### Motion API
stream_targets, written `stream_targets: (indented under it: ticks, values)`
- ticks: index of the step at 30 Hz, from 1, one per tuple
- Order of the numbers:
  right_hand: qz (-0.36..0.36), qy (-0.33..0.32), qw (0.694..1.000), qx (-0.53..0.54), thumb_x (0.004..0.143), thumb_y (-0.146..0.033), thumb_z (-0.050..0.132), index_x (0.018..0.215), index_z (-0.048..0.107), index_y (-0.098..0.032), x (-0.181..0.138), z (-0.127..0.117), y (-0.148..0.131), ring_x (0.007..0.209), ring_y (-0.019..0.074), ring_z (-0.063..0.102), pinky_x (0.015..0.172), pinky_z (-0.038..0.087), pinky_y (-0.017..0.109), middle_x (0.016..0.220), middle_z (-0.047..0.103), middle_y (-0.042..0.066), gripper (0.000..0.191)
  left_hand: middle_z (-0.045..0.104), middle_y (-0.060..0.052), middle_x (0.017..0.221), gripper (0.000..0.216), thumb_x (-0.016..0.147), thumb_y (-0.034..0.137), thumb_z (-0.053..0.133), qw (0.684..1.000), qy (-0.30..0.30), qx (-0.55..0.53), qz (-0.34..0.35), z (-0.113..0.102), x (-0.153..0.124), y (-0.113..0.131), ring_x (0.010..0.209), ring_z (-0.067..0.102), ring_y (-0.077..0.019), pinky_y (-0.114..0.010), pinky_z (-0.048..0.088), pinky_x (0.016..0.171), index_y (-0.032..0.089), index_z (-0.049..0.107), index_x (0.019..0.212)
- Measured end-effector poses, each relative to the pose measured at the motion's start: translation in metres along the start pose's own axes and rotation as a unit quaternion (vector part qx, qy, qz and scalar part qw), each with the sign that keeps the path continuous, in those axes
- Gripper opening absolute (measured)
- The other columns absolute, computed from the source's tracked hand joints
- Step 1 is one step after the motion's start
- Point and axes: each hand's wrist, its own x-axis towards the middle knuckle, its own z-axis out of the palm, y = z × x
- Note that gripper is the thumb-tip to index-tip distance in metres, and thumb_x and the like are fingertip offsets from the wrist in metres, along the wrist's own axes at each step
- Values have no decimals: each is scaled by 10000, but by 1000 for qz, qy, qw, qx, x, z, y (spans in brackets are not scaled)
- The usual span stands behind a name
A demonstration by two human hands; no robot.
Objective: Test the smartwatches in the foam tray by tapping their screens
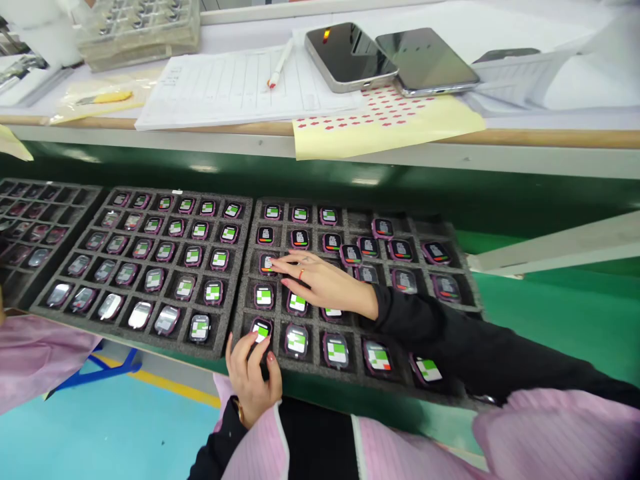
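My right hand (pixel 330 283) reaches across the grey foam tray (pixel 242 267), palm down with its fingers stretched out. Its fingertips touch the lit screen of a smartwatch (pixel 266 265) in the left column. Nearer to me, my left hand (pixel 255 373) rests at the tray's front edge, fingers apart and bent, with the tips on another smartwatch (pixel 261 331) showing green and white blocks. Neither hand grasps a watch. Between the hands sits a smartwatch (pixel 263 295) in its own compartment. My right forearm hides part of the tray's middle and right rows.
A second foam tray (pixel 176 192) of watches lies to the left, with a third (pixel 95 193) beyond it. On the raised shelf are two phones (pixel 350 57), a pen (pixel 281 63), paper sheets (pixel 215 87) and a yellow sticker sheet (pixel 390 130). A pink sleeve (pixel 40 360) shows at far left.
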Motion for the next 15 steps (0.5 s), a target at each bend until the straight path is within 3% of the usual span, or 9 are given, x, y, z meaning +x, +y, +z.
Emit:
stream_targets:
  ticks: [4, 8, 15]
  values:
    - [-9, -32, 999, -18, 1080, -234, 388, 1554, 274, -69, 1, 3, -4, 1328, 305, 521, 1194, 332, 613, 1326, 643, 165, 514, 617, -131, 1131, 236, 891, 65, 580, 1000, 1, 0, 3, 0, 0, 0, 1108, 600, -208, -467, 387, 1176, 98, 627, 1120]
    - [12, 2, 1000, -11, 1067, -203, 407, 1597, 158, -107, -9, -6, -4, 1329, 299, 512, 1198, 309, 642, 1291, 672, 130, 594, 618, -126, 1129, 238, 895, 71, 576, 1000, 3, 1, 4, 0, 0, 0, 1098, 604, -207, -471, 395, 1170, 107, 627, 1124]
    - [136, 53, 986, -84, 1025, -184, 424, 1501, 371, -111, -36, -16, 4, 1078, 305, 637, 1151, 387, 642, 1027, 720, 106, 485, 621, -126, 1116, 239, 889, 60, 577, 1000, -3, -3, 7, 0, 1, 0, 1083, 610, -210, -492, 388, 1170, 111, 632, 1116]
